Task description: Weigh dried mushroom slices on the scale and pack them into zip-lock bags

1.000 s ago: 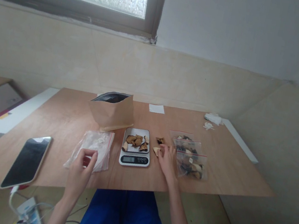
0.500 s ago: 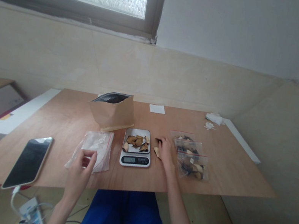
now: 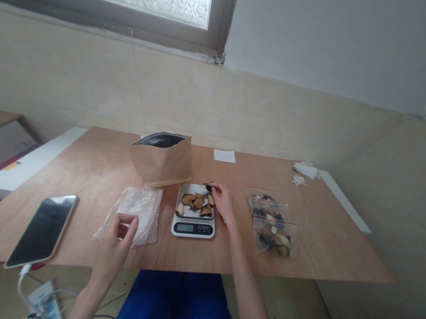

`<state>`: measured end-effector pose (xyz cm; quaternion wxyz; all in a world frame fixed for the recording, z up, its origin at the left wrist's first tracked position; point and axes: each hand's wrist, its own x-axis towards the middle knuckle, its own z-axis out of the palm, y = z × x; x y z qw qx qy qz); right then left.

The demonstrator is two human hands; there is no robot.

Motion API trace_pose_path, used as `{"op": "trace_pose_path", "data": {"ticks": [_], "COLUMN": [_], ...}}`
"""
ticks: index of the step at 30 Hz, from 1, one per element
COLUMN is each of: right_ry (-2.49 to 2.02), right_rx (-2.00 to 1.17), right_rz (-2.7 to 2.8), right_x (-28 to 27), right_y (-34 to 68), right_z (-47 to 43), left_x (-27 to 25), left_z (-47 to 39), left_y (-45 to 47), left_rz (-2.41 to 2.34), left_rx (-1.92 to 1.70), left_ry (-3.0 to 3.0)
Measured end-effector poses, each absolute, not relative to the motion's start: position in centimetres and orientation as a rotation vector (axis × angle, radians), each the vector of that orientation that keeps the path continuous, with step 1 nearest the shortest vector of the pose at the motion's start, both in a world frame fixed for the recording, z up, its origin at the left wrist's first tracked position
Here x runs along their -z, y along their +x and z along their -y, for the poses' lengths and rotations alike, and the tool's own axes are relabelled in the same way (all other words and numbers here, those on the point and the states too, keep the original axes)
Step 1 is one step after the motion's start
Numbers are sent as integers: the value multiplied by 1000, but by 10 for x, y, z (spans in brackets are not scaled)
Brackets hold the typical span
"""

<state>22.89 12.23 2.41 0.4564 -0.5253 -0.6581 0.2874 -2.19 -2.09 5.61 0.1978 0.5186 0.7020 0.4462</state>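
Observation:
My right hand (image 3: 222, 201) pinches a dark dried slice (image 3: 208, 185) at the far right corner of the white digital scale (image 3: 192, 228). Several brown, curled dried slices (image 3: 198, 201) lie on the scale's tray; their exact kind is unclear. Over a stack of clear zip bags (image 3: 143, 205) my left hand (image 3: 119, 231) is curled, thumb and forefinger closed together. No object shows between those fingertips. An open brown paper pouch (image 3: 163, 160) with a dark lining stands behind the bags. Right of my right hand, filled zip bags (image 3: 276, 236) of similar slices overlap in a row.
A phone (image 3: 42, 231) on a white cable lies at the table's left. At the back are a white paper (image 3: 224, 155) and crumpled white material (image 3: 307, 169). The wooden table (image 3: 329, 246) ends in front of my lap. A power strip (image 3: 46, 303) sits below.
My right hand has moved left from the table beside the scale to above its tray, carrying the dark slice. My left hand keeps its pose.

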Motion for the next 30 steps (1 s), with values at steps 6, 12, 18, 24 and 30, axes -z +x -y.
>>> {"op": "trace_pose_path", "data": {"ticks": [6, 12, 18, 24, 30], "right_ry": [-1371, -1403, -1390, -1381, -1349], "right_rx": [-601, -493, -556, -514, -388], "right_rz": [1810, 1757, 1705, 1735, 1904], "right_x": [-35, -43, -36, -32, -36], "right_y": [225, 238, 246, 241, 224], "right_z": [-113, -98, -86, -81, -75], "left_x": [-56, -56, -56, -57, -60], "left_z": [21, 21, 21, 21, 21], "left_y": [-25, -24, -21, -22, -20], "left_rz": [-1964, -1957, -1958, -1950, -1953], "left_rx": [-1265, -1269, -1248, -1253, -1246], "left_ry": [1459, 1453, 1471, 1467, 1480]}}
